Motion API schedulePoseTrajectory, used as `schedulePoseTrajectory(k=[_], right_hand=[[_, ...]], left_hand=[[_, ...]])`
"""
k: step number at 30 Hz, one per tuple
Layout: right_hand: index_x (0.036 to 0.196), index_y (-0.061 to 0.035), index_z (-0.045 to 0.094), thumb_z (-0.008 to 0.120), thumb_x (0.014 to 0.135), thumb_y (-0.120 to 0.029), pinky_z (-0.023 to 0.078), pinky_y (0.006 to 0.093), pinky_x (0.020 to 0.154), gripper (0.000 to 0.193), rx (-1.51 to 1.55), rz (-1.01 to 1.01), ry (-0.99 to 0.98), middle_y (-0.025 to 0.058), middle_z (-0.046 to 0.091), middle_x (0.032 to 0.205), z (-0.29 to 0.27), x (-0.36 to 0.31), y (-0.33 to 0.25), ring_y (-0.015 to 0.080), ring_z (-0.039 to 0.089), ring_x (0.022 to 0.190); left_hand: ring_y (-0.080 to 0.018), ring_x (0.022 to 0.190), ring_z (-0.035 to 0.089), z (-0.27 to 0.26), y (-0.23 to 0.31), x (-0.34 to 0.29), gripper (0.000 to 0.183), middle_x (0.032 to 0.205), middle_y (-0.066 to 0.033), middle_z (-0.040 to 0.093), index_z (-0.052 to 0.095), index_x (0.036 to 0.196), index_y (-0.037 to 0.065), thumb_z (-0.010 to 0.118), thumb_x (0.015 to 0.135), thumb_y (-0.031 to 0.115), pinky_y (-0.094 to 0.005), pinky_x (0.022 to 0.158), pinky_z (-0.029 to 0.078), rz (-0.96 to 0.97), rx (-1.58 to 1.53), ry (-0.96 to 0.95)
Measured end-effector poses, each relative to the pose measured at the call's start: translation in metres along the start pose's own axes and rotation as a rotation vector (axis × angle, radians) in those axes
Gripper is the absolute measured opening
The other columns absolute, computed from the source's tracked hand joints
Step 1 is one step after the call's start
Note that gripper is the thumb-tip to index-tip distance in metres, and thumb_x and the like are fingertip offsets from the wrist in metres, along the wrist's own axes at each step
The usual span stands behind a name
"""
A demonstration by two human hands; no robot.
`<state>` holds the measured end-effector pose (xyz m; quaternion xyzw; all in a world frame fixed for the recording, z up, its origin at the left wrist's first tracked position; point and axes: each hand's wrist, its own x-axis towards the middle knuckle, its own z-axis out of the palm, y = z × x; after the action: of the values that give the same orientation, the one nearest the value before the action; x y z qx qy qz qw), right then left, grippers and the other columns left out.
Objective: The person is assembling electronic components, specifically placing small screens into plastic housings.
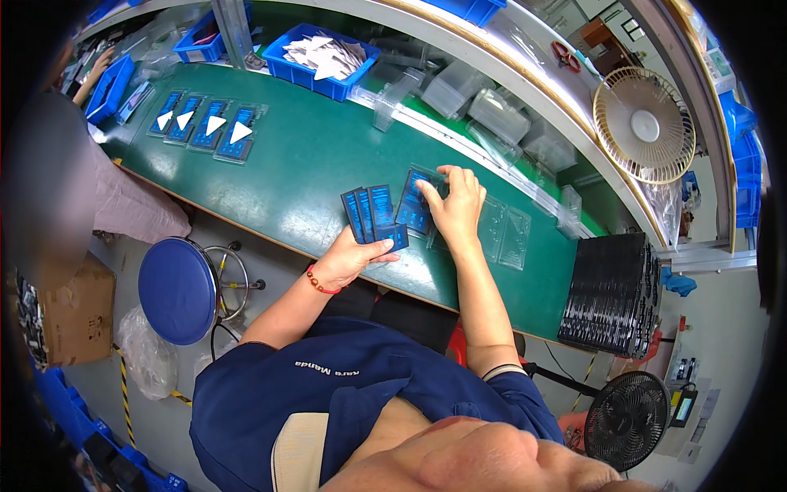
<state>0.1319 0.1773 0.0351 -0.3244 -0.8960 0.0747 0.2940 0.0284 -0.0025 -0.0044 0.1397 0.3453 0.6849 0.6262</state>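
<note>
My left hand (348, 258) is closed on several flat black rectangular pieces with blue print (380, 205), which look like phone batteries. They are fanned out above the table's near edge, with the thumb across the lowest one. To their right, another flat black-and-blue piece (412, 211) lies in a clear plastic tray. My right hand (457, 209) is over it, thumb on the piece's upper right part and bent fingers at the tray's far edge. Beside my right wrist are more clear plastic trays (515, 238), lying flat with no pieces visible in them.
On the green table (303, 156), several filled trays with white triangles (238, 146) stand in a row at far left. A blue bin of white papers (324, 61) is at the back. Stacked black trays (611, 291) border the right end. A person (123, 193) is at left.
</note>
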Motion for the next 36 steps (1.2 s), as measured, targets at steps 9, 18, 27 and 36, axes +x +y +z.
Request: schedulePoseTrajectory(k=[9, 18, 27, 36], right_hand=[[0.121, -0.0067, 0.056, 0.067, 0.081, 0.0, 0.045, 0.0238, 0.059, 0.042, 1.022, 0.483, -0.197, -0.0004, 0.061, 0.077, -0.037, -0.021, 0.027, 0.0058, 0.053, 0.066], [0.105, -0.0125, 0.066, 0.08, 0.068, -0.035, 0.032, 0.0399, 0.087, 0.046, -0.05, 0.158, -0.094, 0.0071, 0.057, 0.097, -0.028, -0.036, 0.039, 0.0247, 0.052, 0.095], [0.135, -0.0062, 0.043, 0.065, 0.082, -0.002, 0.049, 0.0262, 0.068, 0.057, 0.854, 0.28, 0.028, 0.0045, 0.064, 0.09, -0.045, -0.051, 0.032, 0.01, 0.056, 0.072], [0.114, -0.0159, 0.065, 0.075, 0.075, -0.029, 0.032, 0.0421, 0.093, 0.042, -0.079, 0.332, -0.062, 0.0078, 0.054, 0.102, -0.045, -0.056, 0.092, 0.0252, 0.05, 0.1]], left_hand=[[-0.0196, 0.107, 0.059, 0.031, -0.013, 0.017, 0.07, 0.12, -0.0107, 0.057, 0.027, 0.144, 0.007, 0.066, 0.086, 0.002, -0.0363, 0.085, 0.056, -0.038, 0.075, -0.134], [-0.0201, 0.116, 0.055, 0.029, -0.017, 0.022, 0.067, 0.128, -0.0119, 0.052, 0.025, 0.144, 0.007, 0.063, 0.088, 0.004, -0.036, 0.092, 0.052, -0.003, 0.001, -0.163], [-0.0186, 0.094, 0.063, 0.054, -0.028, 0.038, 0.066, 0.108, -0.0099, 0.061, 0.026, 0.144, 0.008, 0.062, 0.089, 0.004, -0.0313, 0.066, 0.058, -0.025, 0.245, -0.179], [-0.0221, 0.09, 0.065, 0.053, -0.02, 0.031, 0.078, 0.102, -0.014, 0.063, 0.009, 0.149, 0.008, 0.06, 0.09, 0.004, -0.0309, 0.063, 0.057, -0.021, 0.246, -0.116]])
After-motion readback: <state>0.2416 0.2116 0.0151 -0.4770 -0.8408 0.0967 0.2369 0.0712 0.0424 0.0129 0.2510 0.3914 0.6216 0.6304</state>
